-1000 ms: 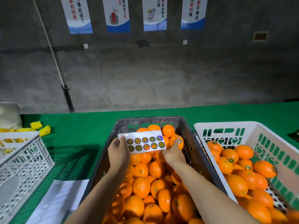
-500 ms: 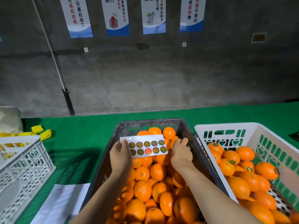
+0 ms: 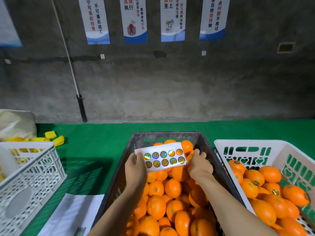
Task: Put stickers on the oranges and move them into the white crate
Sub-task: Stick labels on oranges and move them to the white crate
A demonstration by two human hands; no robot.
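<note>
A dark grey crate (image 3: 219,169) in front of me is heaped with unstickered oranges (image 3: 172,188). My left hand (image 3: 136,169) holds a white sticker sheet (image 3: 162,156) with two rows of shiny round stickers above the far end of that heap. My right hand (image 3: 200,166) sits at the sheet's right edge, fingers curled toward it; whether it pinches a sticker is hidden. To the right stands the white crate (image 3: 252,143), holding several oranges (image 3: 265,193) that carry stickers.
A second white latticed crate (image 3: 30,174) stands at the left on the green cloth (image 3: 95,150). White paper (image 3: 71,213) lies beside the grey crate. Yellow pieces (image 3: 56,138) and a pale bag (image 3: 15,123) sit at the far left by the concrete wall.
My right hand has slid up from the oranges to the right edge of the sticker sheet. The left hand keeps holding the sheet in about the same place.
</note>
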